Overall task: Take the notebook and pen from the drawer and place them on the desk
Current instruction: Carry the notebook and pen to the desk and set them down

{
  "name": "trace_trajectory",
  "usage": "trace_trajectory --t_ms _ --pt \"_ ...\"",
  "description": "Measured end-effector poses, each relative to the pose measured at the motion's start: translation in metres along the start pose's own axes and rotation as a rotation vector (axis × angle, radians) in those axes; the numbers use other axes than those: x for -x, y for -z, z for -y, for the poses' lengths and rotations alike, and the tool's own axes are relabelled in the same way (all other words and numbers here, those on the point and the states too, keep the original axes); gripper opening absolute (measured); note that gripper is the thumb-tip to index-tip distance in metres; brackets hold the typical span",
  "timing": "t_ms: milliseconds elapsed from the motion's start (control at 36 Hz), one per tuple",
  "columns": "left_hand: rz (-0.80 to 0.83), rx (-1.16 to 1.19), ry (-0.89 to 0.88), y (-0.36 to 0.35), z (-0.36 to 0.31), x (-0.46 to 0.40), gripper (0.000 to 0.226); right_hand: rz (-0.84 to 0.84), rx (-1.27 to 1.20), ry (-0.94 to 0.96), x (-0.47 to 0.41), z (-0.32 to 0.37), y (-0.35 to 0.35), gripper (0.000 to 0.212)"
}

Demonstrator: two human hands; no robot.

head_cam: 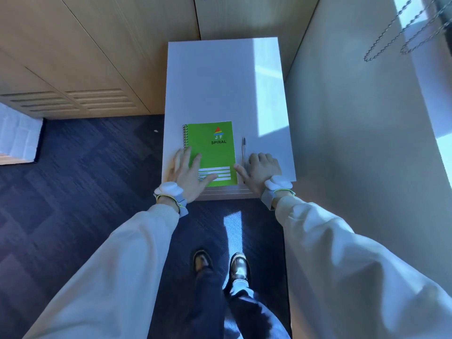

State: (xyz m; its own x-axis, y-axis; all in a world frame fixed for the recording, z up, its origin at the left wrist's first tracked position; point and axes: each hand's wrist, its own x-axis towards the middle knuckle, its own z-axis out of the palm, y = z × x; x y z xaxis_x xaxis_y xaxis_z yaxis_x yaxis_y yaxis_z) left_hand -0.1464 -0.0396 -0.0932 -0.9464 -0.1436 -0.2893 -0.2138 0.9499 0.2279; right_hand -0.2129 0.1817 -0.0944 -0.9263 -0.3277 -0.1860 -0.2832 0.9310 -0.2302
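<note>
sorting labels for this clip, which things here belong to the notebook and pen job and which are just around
Job:
green spiral notebook, under the left hand
pen, beside the right hand
white desk top

Just around:
wooden cabinets
bead chain
dark carpet

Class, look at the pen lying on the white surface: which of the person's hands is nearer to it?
Right. The right hand lies at the pen, its near end beside the fingers. The left hand rests on the green notebook, which separates it from the pen.
</note>
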Motion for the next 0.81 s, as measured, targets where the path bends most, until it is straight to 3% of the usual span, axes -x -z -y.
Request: trace_trajectory --t_ms 139,333,444,556,806 --pt "-0.211 -0.02 0.192 -0.002 0.002 -0.014 0.087 0.193 -0.023 -0.19 -0.017 0.012 -0.004 0.058" --pt "-0.048 0.111 0.469 0.003 0.004 -0.04 0.09 0.348 0.016 -0.274 -0.026 0.027 0.004 0.054" --pt "0.015 0.212 0.527 0.013 -0.002 -0.047 0.088 0.39 -0.028 -0.343 -0.028 0.031 0.014 0.05" --pt "0.06 0.507 0.485 0.029 -0.009 -0.043 0.062 0.454 -0.067 -0.4 -0.026 0.032 0.025 0.046" --pt "0.021 0.632 0.228 0.067 -0.017 -0.021 0.051 0.517 -0.262 -0.393 -0.009 0.058 0.037 0.035"
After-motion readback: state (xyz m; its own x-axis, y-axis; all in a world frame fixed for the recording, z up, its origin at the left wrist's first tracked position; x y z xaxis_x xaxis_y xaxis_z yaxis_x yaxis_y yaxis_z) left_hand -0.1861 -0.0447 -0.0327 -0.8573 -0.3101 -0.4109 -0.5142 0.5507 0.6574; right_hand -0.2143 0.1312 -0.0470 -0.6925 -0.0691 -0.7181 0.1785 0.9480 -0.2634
